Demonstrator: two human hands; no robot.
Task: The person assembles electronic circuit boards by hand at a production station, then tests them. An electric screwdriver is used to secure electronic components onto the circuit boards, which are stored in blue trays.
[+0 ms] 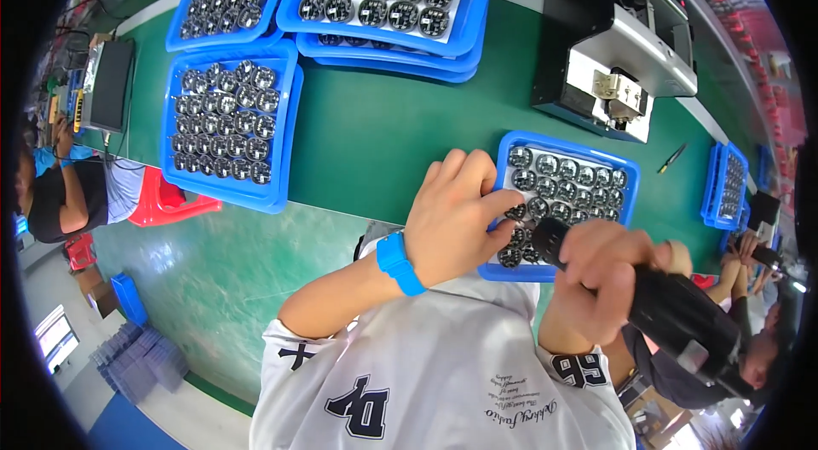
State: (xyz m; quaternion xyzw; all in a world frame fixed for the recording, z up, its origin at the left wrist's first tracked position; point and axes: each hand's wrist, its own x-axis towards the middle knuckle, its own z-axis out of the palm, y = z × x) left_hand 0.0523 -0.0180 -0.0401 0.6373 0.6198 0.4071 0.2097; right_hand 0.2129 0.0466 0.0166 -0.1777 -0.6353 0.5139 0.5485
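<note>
My left hand, with a blue band at its wrist, reaches to the left side of a blue tray. Thumb and forefinger close around a small round circuit-board part there; the fingers partly cover it. Rows of similar dark round parts sit on a white sheet in this tray. Blurred by motion, my right hand is wrapped round a black power screwdriver. Its dark nose points left over the tray, toward my left fingertips. Whether the tip touches the part I cannot tell.
Blue trays of round parts stand stacked at the far left and nearer left. A black and silver machine stands behind the tray. A small pen-like tool lies to the right. Other people work at both sides.
</note>
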